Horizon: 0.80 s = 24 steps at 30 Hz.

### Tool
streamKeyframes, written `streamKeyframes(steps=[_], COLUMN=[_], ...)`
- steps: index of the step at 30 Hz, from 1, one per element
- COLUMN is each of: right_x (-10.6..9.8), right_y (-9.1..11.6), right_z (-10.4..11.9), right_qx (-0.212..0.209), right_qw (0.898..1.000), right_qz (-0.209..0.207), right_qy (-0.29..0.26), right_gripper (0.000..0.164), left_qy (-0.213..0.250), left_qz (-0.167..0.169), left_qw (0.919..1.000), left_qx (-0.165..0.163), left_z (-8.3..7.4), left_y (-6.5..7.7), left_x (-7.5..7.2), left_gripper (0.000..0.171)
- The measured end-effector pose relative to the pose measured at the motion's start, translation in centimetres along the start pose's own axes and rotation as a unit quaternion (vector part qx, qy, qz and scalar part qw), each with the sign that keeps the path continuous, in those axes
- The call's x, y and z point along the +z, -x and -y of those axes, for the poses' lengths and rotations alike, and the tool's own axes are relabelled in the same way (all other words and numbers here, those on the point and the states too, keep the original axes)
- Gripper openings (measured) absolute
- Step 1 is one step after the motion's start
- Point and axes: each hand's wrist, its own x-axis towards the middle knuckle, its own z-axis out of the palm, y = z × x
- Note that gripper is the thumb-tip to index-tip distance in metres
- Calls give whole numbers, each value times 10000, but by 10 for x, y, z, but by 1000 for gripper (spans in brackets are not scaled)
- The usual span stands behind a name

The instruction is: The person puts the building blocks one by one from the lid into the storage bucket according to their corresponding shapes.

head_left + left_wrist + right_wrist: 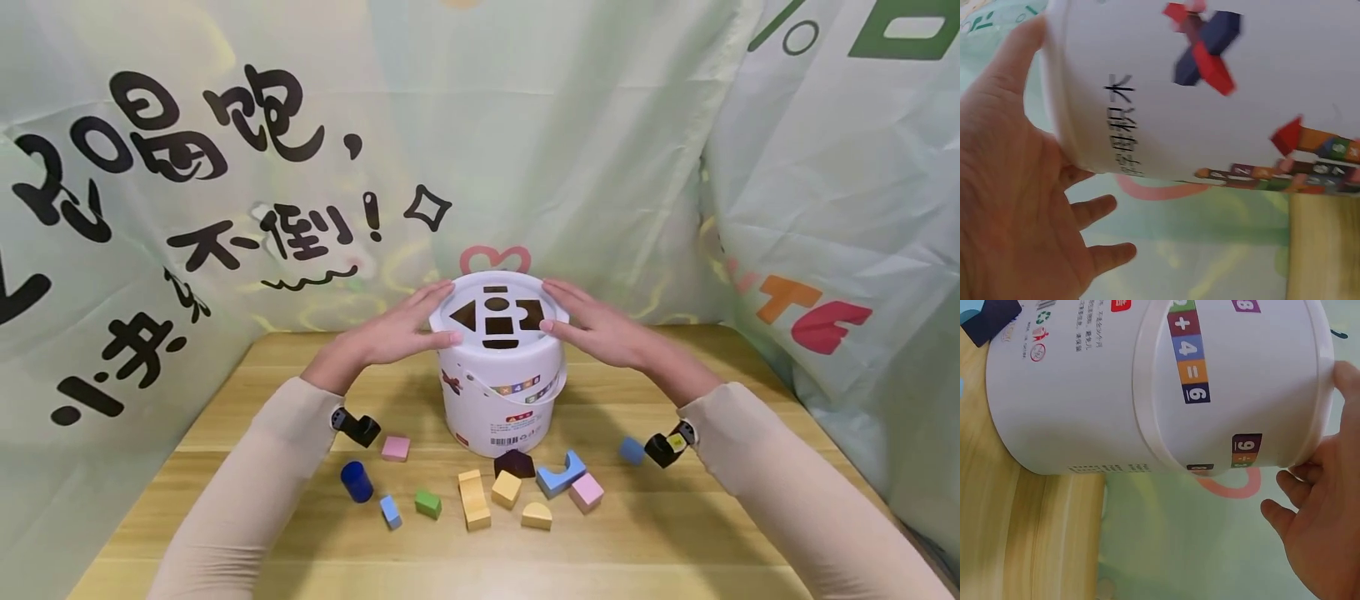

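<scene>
A white bucket point(461, 408) stands upright on the table, its white lid point(495, 353) on top with cut-out holes of several shapes. My left hand point(405, 329) touches the lid's left edge, thumb over the top and fingers toward the far side. On the opposite edge lies my right hand point(592, 325), its thumb likewise over the lid. In the left wrist view, some fingers of the left hand point(1016, 181) extend spread, clear of the bucket wall. Fingers of the right hand point(1325, 519) reach past the rim in the right wrist view. The bucket's white handle point(517, 398) hangs down in front.
Loose blocks lie before the bucket: a blue cylinder point(357, 482), a green block point(428, 503), a yellow cube point(506, 489), a dark hexagonal block point(514, 463), a blue arch point(561, 477), a pink cube point(587, 492) and several more. Printed cloth point(600, 167) hangs behind the wooden table point(495, 575).
</scene>
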Motion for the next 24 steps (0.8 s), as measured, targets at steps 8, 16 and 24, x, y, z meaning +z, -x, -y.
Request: streamKeyframes(steps=[8, 16, 24], right_x=[0, 7, 23], right_y=[13, 35, 64], right_z=[-2, -20, -41], right_qx=[-41, -230, -196], right_qw=[9997, 9974, 9979], right_qz=[-171, -462, -468], right_qy=[-197, -501, -395], right_gripper=[72, 65, 59], left_qy=[-68, -62, -111], left_qz=[159, 219, 80], left_qw=[9998, 9996, 9999], left_qx=[-110, -153, -35], left_z=[-2, -3, -1], left_y=[-3, -3, -5], left_x=[-3, -1, -3], left_gripper=[100, 97, 98])
